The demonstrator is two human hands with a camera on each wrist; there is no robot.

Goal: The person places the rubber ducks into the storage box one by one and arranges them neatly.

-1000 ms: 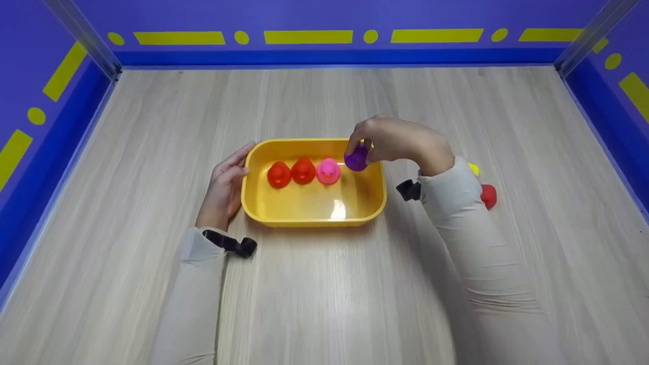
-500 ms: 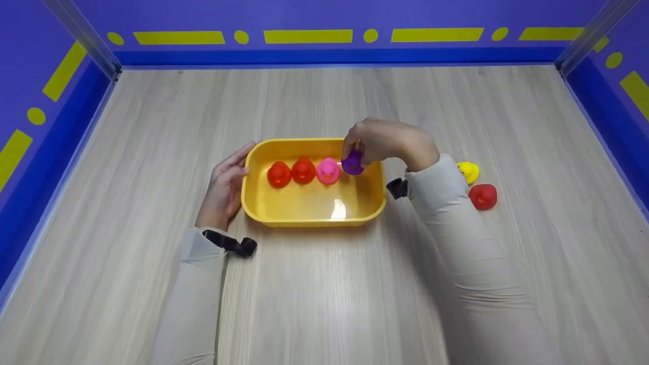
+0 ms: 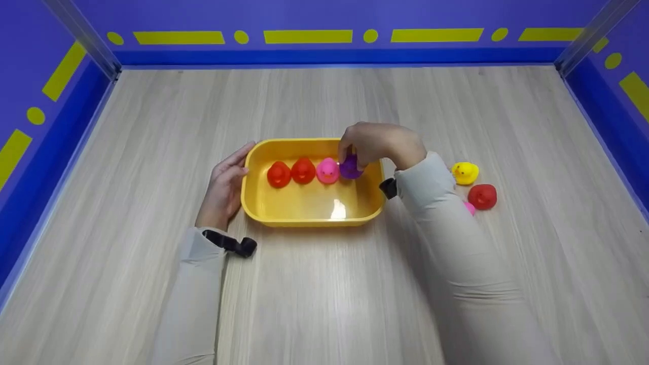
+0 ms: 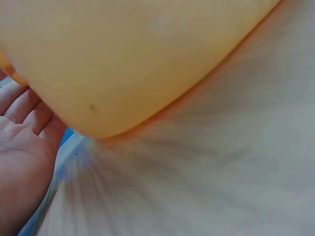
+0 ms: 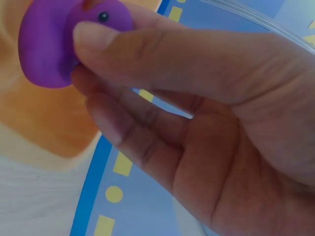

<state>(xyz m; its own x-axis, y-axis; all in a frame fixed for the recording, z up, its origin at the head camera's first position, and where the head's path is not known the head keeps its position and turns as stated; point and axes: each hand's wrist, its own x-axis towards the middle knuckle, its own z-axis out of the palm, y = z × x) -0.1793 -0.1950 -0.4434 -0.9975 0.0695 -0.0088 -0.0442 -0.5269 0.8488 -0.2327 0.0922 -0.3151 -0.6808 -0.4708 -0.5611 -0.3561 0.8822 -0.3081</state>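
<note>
We are pinching the purple duck with the right hand, inside the yellow tub, right of the pink duck. The left hand, fingers extended, is touching the tub's left end. A yellow duck is lying farther right on the desk.

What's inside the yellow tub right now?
A red duck, another red duck and a pink duck sit in a row; the right hand pinches a purple duck beside the pink one. That hand hides the far right corner of the tub, anything there unseen.
</note>
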